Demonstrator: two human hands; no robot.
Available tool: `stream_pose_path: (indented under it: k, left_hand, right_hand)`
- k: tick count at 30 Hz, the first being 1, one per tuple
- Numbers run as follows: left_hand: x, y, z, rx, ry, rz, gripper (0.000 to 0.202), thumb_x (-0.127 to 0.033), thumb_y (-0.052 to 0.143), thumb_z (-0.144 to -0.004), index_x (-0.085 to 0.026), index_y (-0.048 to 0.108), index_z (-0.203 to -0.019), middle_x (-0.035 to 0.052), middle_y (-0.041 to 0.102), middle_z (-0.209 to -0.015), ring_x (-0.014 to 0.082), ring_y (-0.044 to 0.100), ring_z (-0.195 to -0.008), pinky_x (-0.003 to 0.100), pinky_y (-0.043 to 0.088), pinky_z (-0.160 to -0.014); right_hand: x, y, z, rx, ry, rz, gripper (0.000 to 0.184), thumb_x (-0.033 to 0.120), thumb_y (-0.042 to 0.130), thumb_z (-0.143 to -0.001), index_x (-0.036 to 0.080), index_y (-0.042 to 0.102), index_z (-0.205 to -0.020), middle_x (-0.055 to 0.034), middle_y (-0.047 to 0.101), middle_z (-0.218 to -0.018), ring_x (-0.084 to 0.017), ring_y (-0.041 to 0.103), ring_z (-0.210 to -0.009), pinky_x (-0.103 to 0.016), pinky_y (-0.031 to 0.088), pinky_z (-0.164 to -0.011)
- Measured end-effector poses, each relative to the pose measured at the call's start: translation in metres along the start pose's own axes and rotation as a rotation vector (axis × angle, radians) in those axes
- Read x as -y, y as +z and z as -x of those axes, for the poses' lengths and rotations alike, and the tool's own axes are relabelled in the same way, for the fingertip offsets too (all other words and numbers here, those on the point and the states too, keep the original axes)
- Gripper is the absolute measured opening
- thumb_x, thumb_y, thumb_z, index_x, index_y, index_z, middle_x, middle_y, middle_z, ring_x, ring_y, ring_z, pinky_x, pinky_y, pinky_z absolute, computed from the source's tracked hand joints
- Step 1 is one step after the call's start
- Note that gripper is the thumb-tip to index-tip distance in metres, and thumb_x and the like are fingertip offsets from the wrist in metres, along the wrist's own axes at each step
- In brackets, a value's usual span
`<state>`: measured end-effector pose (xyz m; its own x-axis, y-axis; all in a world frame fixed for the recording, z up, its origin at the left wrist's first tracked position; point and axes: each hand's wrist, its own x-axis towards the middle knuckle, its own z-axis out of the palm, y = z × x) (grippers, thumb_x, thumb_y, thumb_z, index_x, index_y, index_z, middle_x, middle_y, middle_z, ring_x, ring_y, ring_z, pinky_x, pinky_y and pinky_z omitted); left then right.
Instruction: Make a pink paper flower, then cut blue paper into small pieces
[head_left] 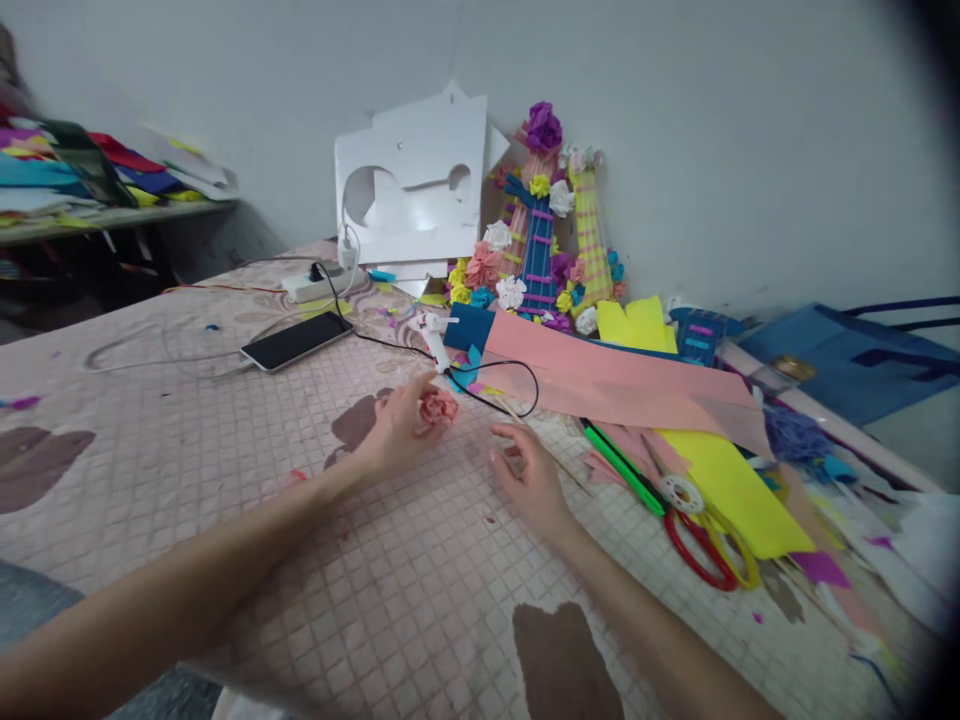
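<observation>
My left hand (396,428) is closed on a small pink felt rose (439,406), held just above the quilted bed cover (225,440). My right hand (529,478) hovers a little to the right, fingers loosely spread and holding nothing, close to a thin wooden stick (540,445). A white glue gun (433,338) with a black cord lies just beyond the rose. Behind it lie pink felt sheets (600,375) and yellow felt (724,475).
A phone (296,340) on a cable and a white power strip (319,285) lie at the back left. Felt guitars with flowers (540,240) and white card (416,185) lean on the wall. Red-and-yellow scissors (701,540) and a green pencil (622,465) lie right. A blue bag (847,360) is far right.
</observation>
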<state>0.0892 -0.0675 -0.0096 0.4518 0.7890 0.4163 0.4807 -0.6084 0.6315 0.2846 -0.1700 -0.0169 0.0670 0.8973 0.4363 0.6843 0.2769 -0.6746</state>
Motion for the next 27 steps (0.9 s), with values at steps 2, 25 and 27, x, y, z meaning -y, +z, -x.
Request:
stream_pose_path:
  k: [2, 25, 27]
  left_hand:
    - [0.019, -0.010, -0.014, -0.077, -0.054, -0.050, 0.061, -0.025, 0.060, -0.078, -0.021, 0.035, -0.133, 0.0112, 0.062, -0.116, 0.0285, 0.057, -0.108, 0.050, 0.040, -0.091]
    - [0.028, -0.037, -0.024, -0.258, -0.036, -0.028, 0.047, -0.021, 0.058, -0.078, -0.022, 0.045, -0.123, 0.0117, 0.055, -0.124, 0.0321, 0.045, -0.120, 0.057, 0.035, -0.097]
    - [0.022, -0.031, -0.022, -0.218, 0.035, 0.017, 0.041, -0.020, 0.059, -0.078, -0.022, 0.049, -0.118, 0.0101, 0.057, -0.121, 0.0296, 0.048, -0.117, 0.054, 0.037, -0.097]
  right_hand:
    - [-0.002, 0.004, -0.017, 0.041, -0.062, 0.091, 0.027, 0.015, 0.052, -0.083, 0.022, 0.057, -0.108, -0.0079, 0.058, -0.108, -0.022, 0.055, -0.102, -0.039, 0.049, -0.085]
    - [-0.014, 0.028, -0.086, 0.088, 0.085, -0.077, 0.003, 0.021, 0.051, -0.076, 0.021, 0.049, -0.074, -0.0049, 0.056, -0.083, -0.021, 0.054, -0.085, -0.038, 0.045, -0.077]
    - [-0.010, 0.019, -0.074, 0.102, 0.189, -0.231, 0.009, 0.029, 0.049, -0.078, 0.021, 0.047, -0.075, -0.0025, 0.056, -0.077, -0.018, 0.057, -0.074, -0.035, 0.048, -0.068]
